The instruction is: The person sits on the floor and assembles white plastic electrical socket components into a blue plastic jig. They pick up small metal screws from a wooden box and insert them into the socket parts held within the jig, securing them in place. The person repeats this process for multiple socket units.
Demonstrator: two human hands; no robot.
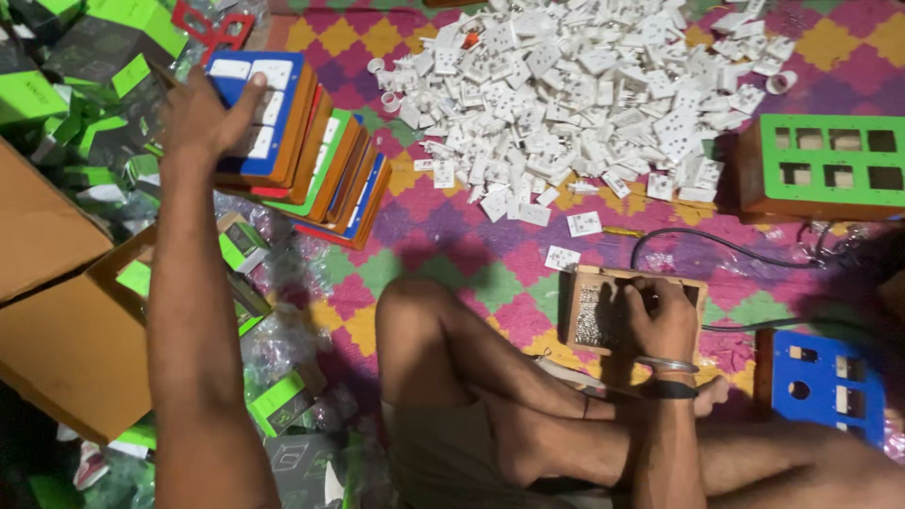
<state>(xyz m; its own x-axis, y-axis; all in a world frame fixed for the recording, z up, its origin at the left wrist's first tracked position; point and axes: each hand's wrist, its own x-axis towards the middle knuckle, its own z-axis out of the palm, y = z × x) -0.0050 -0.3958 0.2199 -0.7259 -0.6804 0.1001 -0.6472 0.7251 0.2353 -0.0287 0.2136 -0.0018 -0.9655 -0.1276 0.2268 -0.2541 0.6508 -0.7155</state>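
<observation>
Left hand is clamped on the top blue board of a leaning stack of boards, thumb over the white inserts, fingers wrapped on the far edge. The stack sits on the patterned mat, just beside the cardboard box and the green-and-black packs.

Right hand is down in the small wooden tray of tiny metal bits, fingers curled together; can't tell if it has pinched anything.

Risks, as I judge them:
- Stack already fans out to the right; lifting the top board one-handed could drag the next one w/ it and slide the lot over.
- White inserts may drop out if the board tilts.
- Eyes are on the left side, so the right hand works blind & could tip the tray, spilling bits into the mat.
- Black cable near the tray could snag the wrist.
</observation>
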